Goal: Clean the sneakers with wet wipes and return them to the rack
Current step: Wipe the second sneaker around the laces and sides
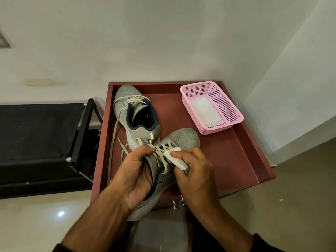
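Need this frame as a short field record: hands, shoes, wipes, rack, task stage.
left hand: left hand grips the near sneaker at its collar
right hand: right hand pinches a folded wipe against that shoe's laces
other shoe: far sneaker lies on the red tray, laces loose
wipe supply: white wipes in the pink basket at the tray's far right corner
rack: black rack left of the tray, no shoes visible on it
stage: wiping under way; neither sneaker returned
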